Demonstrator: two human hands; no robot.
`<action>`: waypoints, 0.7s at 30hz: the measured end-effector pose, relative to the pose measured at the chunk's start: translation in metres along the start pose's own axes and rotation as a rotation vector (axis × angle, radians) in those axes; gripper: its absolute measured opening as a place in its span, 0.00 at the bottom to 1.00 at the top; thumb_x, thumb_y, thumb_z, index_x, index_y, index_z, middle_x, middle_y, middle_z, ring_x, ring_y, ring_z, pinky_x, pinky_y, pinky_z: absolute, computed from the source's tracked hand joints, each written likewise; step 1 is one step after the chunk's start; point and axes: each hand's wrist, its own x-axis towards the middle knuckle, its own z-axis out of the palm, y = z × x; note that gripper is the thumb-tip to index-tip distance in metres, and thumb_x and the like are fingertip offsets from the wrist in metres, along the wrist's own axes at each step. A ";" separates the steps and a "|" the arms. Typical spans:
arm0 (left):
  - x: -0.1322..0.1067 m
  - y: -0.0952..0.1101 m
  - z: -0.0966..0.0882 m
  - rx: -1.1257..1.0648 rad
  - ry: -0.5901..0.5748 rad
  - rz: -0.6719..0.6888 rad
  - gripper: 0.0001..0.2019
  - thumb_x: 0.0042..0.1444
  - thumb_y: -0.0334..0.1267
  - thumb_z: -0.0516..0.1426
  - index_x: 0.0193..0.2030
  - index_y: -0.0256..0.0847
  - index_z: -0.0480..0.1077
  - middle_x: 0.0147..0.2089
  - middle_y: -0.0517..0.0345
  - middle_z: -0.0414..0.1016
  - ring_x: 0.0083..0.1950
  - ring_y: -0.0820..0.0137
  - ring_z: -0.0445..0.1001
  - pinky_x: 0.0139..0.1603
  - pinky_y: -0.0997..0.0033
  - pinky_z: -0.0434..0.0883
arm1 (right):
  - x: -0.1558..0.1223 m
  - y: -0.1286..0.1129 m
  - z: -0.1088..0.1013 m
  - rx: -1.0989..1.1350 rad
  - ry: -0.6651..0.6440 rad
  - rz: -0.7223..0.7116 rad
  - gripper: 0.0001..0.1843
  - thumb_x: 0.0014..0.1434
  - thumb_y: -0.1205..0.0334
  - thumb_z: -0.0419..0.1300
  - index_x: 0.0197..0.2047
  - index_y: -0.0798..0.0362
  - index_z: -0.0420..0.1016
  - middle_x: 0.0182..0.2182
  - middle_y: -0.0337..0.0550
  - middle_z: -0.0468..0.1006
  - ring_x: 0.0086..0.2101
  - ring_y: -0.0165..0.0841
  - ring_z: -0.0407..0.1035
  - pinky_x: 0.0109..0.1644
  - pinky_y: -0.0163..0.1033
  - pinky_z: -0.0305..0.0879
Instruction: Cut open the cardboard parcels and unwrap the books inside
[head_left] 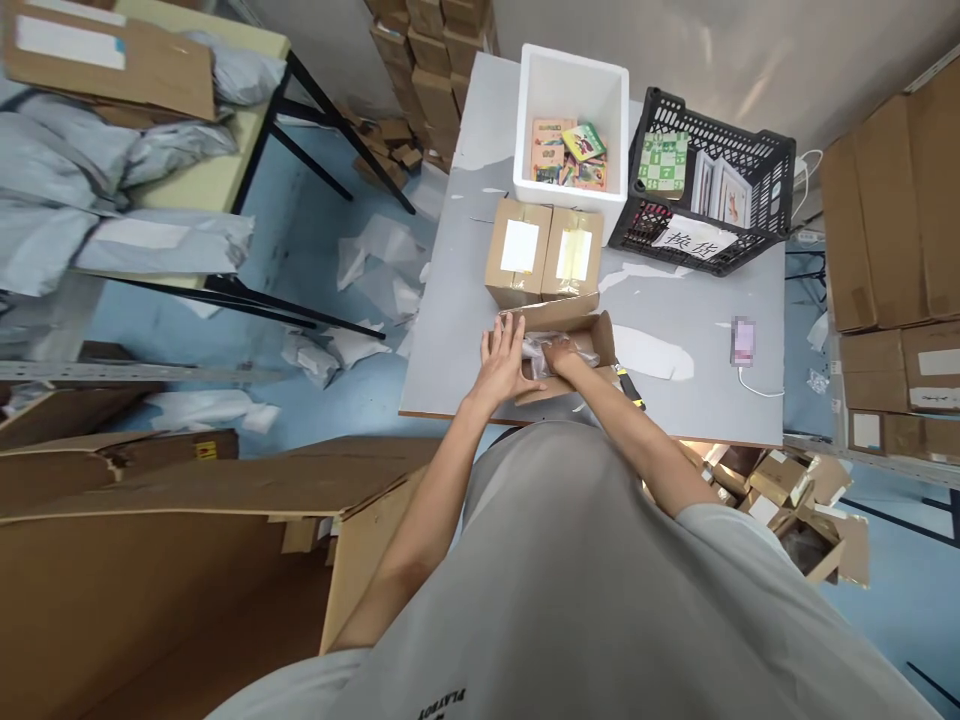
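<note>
An open cardboard box (581, 322) lies on the grey table (675, 300) just in front of me. My left hand (501, 360) rests flat against the box's left side, fingers stretched out. My right hand (561, 357) reaches inside the box, pressing on crinkled clear plastic wrapping (536, 350); its fingers are curled and partly hidden. Two sealed cardboard boxes (544, 250) with labels stand just behind the open one.
A white foam bin (574, 75) with colourful packs and a black crate (750, 150) stand at the table's far end. A phone (742, 340) on a cable lies right. A yellow-black tool (628, 385) lies by my right forearm. Cardboard piles surround the table.
</note>
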 end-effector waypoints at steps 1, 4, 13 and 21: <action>-0.003 0.000 0.000 -0.023 0.036 -0.002 0.72 0.53 0.59 0.77 0.90 0.32 0.39 0.90 0.24 0.37 0.91 0.34 0.33 0.88 0.29 0.35 | -0.009 0.002 -0.005 -0.035 -0.022 0.011 0.20 0.62 0.70 0.77 0.53 0.73 0.82 0.64 0.73 0.83 0.70 0.48 0.74 0.82 0.63 0.54; -0.021 -0.002 0.001 -0.152 0.216 -0.024 0.60 0.60 0.58 0.73 0.88 0.36 0.48 0.87 0.28 0.55 0.91 0.39 0.46 0.89 0.33 0.41 | -0.052 0.020 -0.042 -0.094 -0.043 -0.044 0.34 0.60 0.73 0.76 0.69 0.65 0.79 0.77 0.69 0.70 0.77 0.53 0.65 0.85 0.61 0.52; -0.061 -0.048 0.029 -0.708 0.530 -0.496 0.31 0.76 0.61 0.55 0.72 0.39 0.72 0.72 0.35 0.78 0.75 0.53 0.77 0.80 0.49 0.70 | -0.130 0.138 -0.146 0.306 0.438 0.043 0.41 0.71 0.25 0.58 0.68 0.50 0.81 0.67 0.59 0.82 0.66 0.51 0.77 0.75 0.62 0.70; -0.051 -0.045 0.072 -0.893 0.212 -0.731 0.31 0.77 0.60 0.51 0.71 0.37 0.72 0.71 0.31 0.79 0.66 0.51 0.83 0.68 0.45 0.79 | -0.076 0.139 -0.046 0.738 0.196 0.267 0.47 0.76 0.24 0.46 0.73 0.55 0.77 0.75 0.56 0.75 0.73 0.45 0.70 0.78 0.57 0.66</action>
